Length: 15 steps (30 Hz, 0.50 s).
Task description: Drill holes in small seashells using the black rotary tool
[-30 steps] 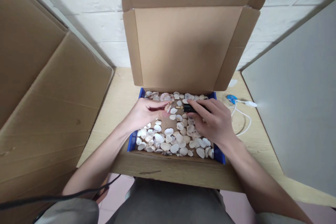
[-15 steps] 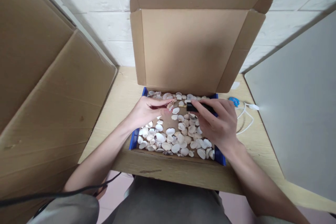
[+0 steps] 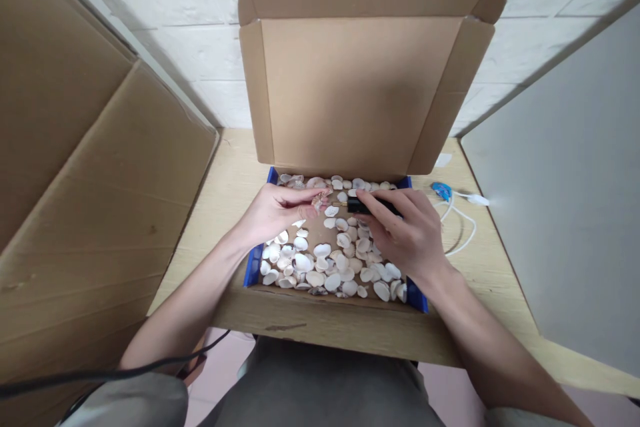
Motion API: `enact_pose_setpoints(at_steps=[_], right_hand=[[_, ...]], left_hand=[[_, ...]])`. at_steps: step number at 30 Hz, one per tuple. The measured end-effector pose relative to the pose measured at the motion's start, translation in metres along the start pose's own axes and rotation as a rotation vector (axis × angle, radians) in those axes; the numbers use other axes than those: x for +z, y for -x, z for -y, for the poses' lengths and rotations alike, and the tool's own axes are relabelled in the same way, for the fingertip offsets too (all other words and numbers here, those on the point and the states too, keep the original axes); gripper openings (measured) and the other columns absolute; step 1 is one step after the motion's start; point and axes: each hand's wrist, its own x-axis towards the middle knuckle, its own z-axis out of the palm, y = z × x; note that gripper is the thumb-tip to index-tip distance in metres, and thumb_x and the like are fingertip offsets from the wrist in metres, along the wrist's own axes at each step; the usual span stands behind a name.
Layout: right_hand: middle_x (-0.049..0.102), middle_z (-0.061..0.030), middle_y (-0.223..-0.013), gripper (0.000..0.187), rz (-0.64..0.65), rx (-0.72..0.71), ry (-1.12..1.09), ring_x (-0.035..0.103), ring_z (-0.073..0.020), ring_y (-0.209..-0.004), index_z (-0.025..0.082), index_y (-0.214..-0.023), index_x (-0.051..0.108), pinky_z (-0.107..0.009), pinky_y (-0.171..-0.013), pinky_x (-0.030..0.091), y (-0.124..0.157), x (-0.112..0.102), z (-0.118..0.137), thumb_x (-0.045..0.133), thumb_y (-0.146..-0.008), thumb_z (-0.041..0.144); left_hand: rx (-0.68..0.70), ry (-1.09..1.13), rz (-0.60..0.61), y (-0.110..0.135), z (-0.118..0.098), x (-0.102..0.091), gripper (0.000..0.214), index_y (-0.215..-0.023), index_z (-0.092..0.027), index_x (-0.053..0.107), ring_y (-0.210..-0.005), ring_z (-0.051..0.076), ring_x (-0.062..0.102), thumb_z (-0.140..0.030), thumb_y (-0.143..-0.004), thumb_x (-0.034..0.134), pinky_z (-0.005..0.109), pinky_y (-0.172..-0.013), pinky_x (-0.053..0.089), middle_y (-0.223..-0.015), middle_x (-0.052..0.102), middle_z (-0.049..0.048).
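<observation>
Pinched between the thumb and fingers of my left hand (image 3: 270, 215) is a small brownish-pink seashell (image 3: 321, 199). Facing it from the right, a black mini hand drill (image 3: 359, 205) with a thin brass-coloured tip lies in the grip of my right hand (image 3: 414, 233). The tip points left at the shell and ends very close to it; whether the two touch I cannot tell. Both hands are above a shallow cardboard box, where many loose white and cream seashells (image 3: 302, 261) lie, most of them along the front and right.
The box's tall cardboard lid (image 3: 350, 80) stands up at the back, near a white wall. Blue strips (image 3: 254, 265) edge the box's sides. A white cable (image 3: 474, 230) and a blue item (image 3: 442, 191) lie on the right of the wooden table (image 3: 200, 200). Cardboard (image 3: 150, 140) rises at left, a grey panel (image 3: 560, 180) at right.
The view has shifted slightly. The drill's tip has come closer to the shell, as my right hand moved a little left. Both hands keep their holds.
</observation>
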Motion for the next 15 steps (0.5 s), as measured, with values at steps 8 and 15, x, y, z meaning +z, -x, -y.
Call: enact_pose_setpoints(at_steps=[8,15], right_hand=[[0.069,-0.0059,-0.085,0.028,0.068,0.027,-0.021,0.059,-0.0148,-0.073,0.013,-0.11,0.062,-0.025,-0.065,0.045,-0.002,-0.0015,0.0042,0.061,-0.087,0.028],[0.069,-0.0038,-0.076,0.026,0.157,0.077,-0.049,0.061,-0.0117,-0.063,0.013,-0.102,0.062,-0.022,-0.053,0.04,-0.0002,-0.0012,0.0061,0.052,-0.093,0.034]], left_hand=[[-0.003,0.007,-0.06,0.0002,-0.0014,0.0016,0.035,-0.107,-0.023,0.071,-0.113,0.025,0.063,-0.028,-0.073,0.077,0.038,-0.106,0.046,-0.115,0.069,0.0041],[0.07,-0.021,-0.122,-0.0002,-0.0041,0.0043,0.033,-0.106,-0.025,0.071,-0.113,0.023,0.063,-0.025,-0.074,0.075,0.036,-0.105,0.046,-0.115,0.069,0.0026]])
